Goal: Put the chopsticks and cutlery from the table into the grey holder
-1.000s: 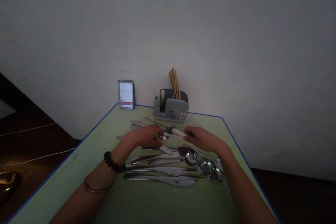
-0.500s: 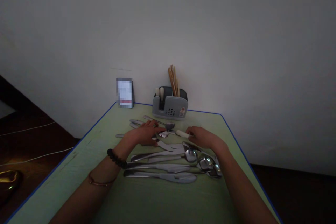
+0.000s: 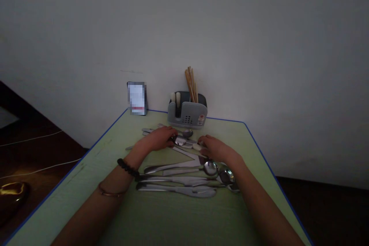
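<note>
My left hand (image 3: 160,138) is over the far part of the cutlery, its fingers closed at the near end of a shiny metal spoon (image 3: 180,141). Facing it, my right hand (image 3: 216,148) has thumb and fingers around the pale handle (image 3: 197,147) of a utensil whose kind I cannot make out. Another spoon (image 3: 188,133) lies just beyond them. Closer to me, table knives (image 3: 196,191) and spoons (image 3: 211,168) are laid side by side, spoon bowls to the right. My right forearm covers some of these bowls.
A grey cutlery holder (image 3: 187,114) stands by the wall, with wooden chopsticks (image 3: 191,84) and pale handles in it. A phone-like screen (image 3: 137,98) leans at the back left. The green table (image 3: 173,219) has a blue edge.
My left fingers have drawn together at the spoon. The pale-handled utensil and my right hand have shifted slightly left. The view has tilted down a little.
</note>
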`<control>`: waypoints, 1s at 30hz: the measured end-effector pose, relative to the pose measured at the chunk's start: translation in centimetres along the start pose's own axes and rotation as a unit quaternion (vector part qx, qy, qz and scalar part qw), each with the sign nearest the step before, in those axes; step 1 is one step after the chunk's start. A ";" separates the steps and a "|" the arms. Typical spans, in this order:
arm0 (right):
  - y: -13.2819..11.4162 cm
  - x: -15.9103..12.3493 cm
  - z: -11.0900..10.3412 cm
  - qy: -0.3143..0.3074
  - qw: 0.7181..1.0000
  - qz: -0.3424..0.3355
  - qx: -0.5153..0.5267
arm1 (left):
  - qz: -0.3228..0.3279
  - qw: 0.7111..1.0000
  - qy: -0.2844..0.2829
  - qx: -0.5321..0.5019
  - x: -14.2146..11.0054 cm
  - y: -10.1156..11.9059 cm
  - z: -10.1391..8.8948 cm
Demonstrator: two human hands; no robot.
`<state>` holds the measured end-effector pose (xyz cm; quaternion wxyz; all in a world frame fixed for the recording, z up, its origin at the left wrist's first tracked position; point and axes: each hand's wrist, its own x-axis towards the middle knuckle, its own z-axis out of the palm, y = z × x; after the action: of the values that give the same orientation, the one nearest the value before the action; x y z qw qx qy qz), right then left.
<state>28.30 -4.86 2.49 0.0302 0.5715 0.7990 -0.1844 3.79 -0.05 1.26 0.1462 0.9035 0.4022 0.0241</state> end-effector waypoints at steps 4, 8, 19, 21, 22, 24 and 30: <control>0.1 0.2 0.1 0.016 1.000 -0.001 -0.004 | -0.003 1.000 0.011 0.003 0.2 -0.1 0.2; -0.3 0.3 0.3 0.046 0.999 -0.017 -0.015 | 0.019 0.999 0.032 -0.003 0.4 -0.1 0.0; -2.3 -0.9 -1.2 0.111 0.984 -0.109 0.092 | 0.100 0.981 0.132 -0.105 -1.5 0.7 -4.2; -2.8 -1.1 -1.6 0.121 0.973 -0.126 0.148 | 0.092 0.986 0.114 -0.076 -1.6 1.1 -4.4; -3.0 -1.2 -1.8 0.123 0.970 -0.126 0.165 | 0.084 0.990 0.101 -0.058 -1.6 1.3 -4.4; -3.2 -1.2 -1.8 0.127 0.971 -0.120 0.162 | 0.066 0.994 0.080 -0.027 -1.5 1.4 -4.3; -1.6 -0.6 -0.6 0.091 0.995 -0.042 0.013 | 0.026 0.997 0.072 0.012 -2.1 -1.4 -4.4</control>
<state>27.08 -5.63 3.63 -0.0574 0.5521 0.8194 -0.1429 0.62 0.42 5.25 0.1049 0.9112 0.3885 0.0881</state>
